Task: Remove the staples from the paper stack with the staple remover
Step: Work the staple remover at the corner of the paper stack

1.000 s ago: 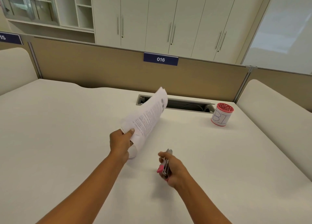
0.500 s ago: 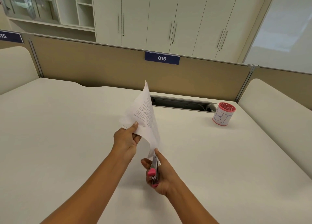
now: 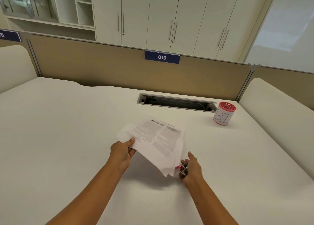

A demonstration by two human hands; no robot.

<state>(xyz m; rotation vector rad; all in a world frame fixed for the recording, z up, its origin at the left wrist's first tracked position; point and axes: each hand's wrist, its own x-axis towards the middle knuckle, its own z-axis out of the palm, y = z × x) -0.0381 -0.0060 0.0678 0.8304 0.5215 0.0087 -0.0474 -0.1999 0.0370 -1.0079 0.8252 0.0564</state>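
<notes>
L hand (image 3: 121, 152) pinches papers (image 3: 158, 140); R hand (image 3: 191, 168) grips remover (image 3: 181, 169) at corner. Should hold sheets taut, bite staple squarely.

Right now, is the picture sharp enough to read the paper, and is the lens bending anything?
Head view: print on the paper stack is smeared, unreadable; the staple remover in the right hand is small and soft; a soft shadow lies on the desk beneath the stack; the partition bows along its top edge, wide-angle distortion.
</notes>
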